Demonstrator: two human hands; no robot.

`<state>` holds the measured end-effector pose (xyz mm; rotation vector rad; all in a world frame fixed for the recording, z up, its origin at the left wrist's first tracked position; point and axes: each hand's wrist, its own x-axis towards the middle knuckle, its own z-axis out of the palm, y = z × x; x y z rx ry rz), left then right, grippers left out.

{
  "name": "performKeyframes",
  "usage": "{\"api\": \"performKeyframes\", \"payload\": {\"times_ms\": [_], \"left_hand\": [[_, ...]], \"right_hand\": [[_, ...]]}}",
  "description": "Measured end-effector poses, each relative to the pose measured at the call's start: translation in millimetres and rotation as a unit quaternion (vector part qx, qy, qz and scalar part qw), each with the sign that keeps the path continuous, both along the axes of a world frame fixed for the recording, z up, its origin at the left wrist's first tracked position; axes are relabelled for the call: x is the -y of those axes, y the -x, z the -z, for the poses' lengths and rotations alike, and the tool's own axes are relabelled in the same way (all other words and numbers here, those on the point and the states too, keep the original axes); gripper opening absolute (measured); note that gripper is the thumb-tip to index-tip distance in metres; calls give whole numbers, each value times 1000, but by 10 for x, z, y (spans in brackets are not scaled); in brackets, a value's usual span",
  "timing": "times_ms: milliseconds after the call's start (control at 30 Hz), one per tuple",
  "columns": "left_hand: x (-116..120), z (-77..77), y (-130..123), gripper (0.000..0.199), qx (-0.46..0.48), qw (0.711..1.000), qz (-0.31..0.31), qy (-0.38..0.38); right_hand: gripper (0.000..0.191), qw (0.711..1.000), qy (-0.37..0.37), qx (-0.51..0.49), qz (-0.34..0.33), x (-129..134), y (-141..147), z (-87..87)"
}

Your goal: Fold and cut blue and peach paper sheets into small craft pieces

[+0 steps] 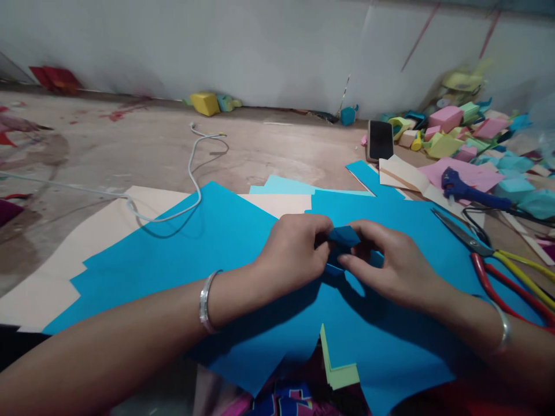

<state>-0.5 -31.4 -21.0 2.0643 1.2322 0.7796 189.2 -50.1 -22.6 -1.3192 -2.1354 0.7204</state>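
A small folded piece of blue paper is held between both hands, just above large blue paper sheets. My left hand pinches its left side with thumb and forefinger. On the other side, the thumb and fingers of my right hand close around its right edge. Parts of the folded piece are hidden behind the fingers. Red-handled scissors lie open-bladed on the sheets, right of my right hand. Pale green paper pokes out below the blue sheets at the front edge.
Peach paper spreads at the left, with a white cable across it. A phone lies at the back right. Beside it are a pile of coloured paper shapes and a blue glue gun. A yellow paper box touches the wall.
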Motion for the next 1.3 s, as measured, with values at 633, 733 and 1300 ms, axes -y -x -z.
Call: {"api": "performKeyframes", "payload": {"times_ms": [633, 733, 1300], "left_hand": [[38, 44, -82, 16, 3, 994, 21, 105], [9, 64, -68, 17, 47, 991, 10, 124], [-38, 20, 63, 15, 172, 977, 103, -78]], "right_hand": [[14, 999, -3, 36, 18, 19, 84, 3], [13, 1000, 5, -9, 8, -9, 79, -55], [11, 993, -61, -94, 25, -154, -60, 62]]}}
